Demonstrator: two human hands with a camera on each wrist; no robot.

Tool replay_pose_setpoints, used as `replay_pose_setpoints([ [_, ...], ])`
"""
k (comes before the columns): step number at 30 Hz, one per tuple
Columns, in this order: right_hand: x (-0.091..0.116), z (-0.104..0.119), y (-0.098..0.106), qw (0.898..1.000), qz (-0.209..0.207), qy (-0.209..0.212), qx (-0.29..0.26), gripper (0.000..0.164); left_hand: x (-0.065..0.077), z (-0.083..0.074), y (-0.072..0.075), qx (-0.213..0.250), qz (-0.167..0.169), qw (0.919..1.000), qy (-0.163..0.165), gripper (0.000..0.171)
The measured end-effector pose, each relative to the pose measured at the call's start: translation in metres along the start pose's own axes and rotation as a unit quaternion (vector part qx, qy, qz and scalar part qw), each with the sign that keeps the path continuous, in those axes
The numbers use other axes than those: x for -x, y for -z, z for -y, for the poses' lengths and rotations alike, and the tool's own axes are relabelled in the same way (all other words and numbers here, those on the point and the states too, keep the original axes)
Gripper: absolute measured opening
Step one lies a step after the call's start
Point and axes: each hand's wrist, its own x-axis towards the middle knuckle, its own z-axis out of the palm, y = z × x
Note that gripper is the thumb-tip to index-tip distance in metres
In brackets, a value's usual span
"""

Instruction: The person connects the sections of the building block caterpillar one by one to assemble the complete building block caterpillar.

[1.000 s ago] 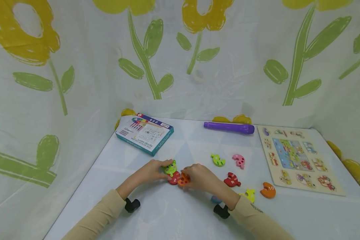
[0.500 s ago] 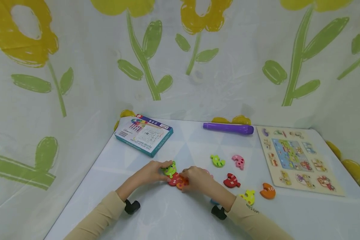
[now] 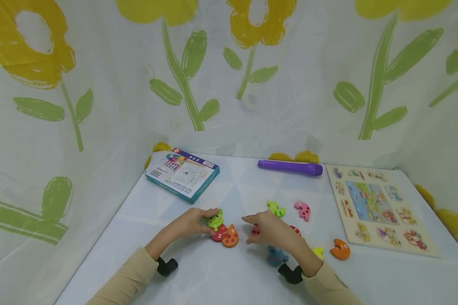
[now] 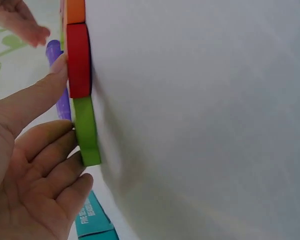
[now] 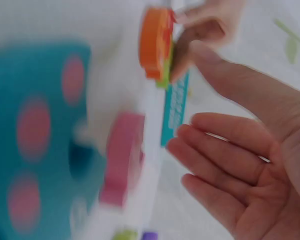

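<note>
My left hand [image 3: 194,222] holds the joined start of a wooden caterpillar puzzle, fingers at the green smiling head [image 3: 215,221]. Its thumb rests on the red piece [image 3: 219,234] numbered 2. Linked to the red piece is an orange spotted piece [image 3: 230,237] numbered 3, which neither hand touches. My right hand [image 3: 269,228] hovers to the right with fingers spread and nothing between them. A pink piece [image 5: 124,157] lies close by it in the right wrist view, partly covered by the hand in the head view. Below that hand sits a blue spotted piece [image 3: 276,256].
More loose pieces lie at the right: green [image 3: 276,209], pink spotted [image 3: 303,211], yellow [image 3: 318,252] and orange numbered 10 [image 3: 340,249]. A red striped piece [image 3: 295,231] is mostly hidden. Behind are a teal-edged box [image 3: 183,174], a purple microphone-shaped toy [image 3: 290,167] and a wooden picture board [image 3: 337,203].
My right hand has let go of the orange piece numbered 3 and moved right, opening its fingers. That piece stays against the red one; my left hand keeps its hold.
</note>
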Motion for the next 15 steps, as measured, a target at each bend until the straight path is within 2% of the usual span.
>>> replay_pose_setpoints([
  [5,0.016,-0.008,0.016,1.000,0.003,-0.001,-0.002,0.054,0.003,0.000,-0.001,-0.010,0.008,0.9999,0.003,0.071],
  [9,0.020,-0.013,0.025,1.000,-0.001,-0.008,0.012,0.054,0.005,-0.002,0.000,-0.021,0.007,0.9997,-0.011,0.069],
  [15,0.018,-0.021,0.027,0.998,0.007,-0.063,0.017,0.045,0.005,-0.012,0.000,-0.056,-0.015,0.9982,-0.014,0.067],
])
